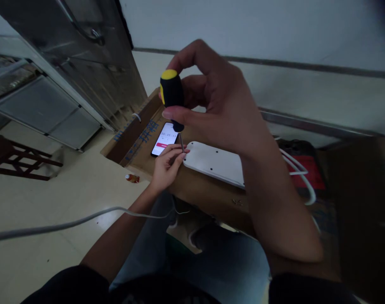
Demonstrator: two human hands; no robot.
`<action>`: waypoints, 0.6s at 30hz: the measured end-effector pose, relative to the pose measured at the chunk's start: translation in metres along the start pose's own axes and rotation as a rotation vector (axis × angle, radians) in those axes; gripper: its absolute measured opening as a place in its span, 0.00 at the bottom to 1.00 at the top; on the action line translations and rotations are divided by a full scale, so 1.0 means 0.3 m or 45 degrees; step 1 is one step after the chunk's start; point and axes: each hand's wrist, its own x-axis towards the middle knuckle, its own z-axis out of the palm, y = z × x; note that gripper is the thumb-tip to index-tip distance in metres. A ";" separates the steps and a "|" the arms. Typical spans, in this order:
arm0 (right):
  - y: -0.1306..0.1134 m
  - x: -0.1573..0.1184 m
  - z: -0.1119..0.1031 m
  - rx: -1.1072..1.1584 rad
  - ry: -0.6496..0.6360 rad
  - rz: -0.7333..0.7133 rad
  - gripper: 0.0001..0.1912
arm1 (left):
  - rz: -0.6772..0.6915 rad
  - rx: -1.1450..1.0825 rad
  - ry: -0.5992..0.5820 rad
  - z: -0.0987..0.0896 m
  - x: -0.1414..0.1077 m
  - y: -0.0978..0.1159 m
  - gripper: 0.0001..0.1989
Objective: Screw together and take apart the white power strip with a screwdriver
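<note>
My right hand (211,93) is closed round the black and yellow handle of a screwdriver (172,90), its shaft pointing down. My left hand (167,166) has thumb and fingers pinched together around the screwdriver's tip, at the left end of a white oblong casing (216,158). What sits between those fingertips is hidden. The casing looks like an upturned power strip and lies flat, with several dark screw holes in its face. My right forearm covers its right end. Under it is a cardboard box (192,185).
A phone (164,139) showing a running timer lies beside my left hand. Small screws (237,202) lie near the box's front edge. A white cable (302,171) loops at the right, over something red and black. A grey cord (85,218) crosses my left forearm. A small bottle (132,178) is on the floor.
</note>
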 end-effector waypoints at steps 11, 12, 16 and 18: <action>-0.010 0.025 0.058 -0.069 0.289 -0.026 0.25 | -0.081 -0.003 0.087 0.018 0.013 -0.013 0.09; -0.004 0.027 0.059 -0.086 0.307 -0.012 0.23 | -0.091 -0.007 0.091 0.020 0.013 -0.013 0.09; 0.023 0.029 0.049 0.118 0.263 0.026 0.31 | -0.132 -0.013 0.117 0.027 0.011 -0.011 0.09; 0.028 0.025 0.035 0.221 0.219 0.003 0.29 | -0.155 -0.017 0.129 0.027 0.011 -0.007 0.10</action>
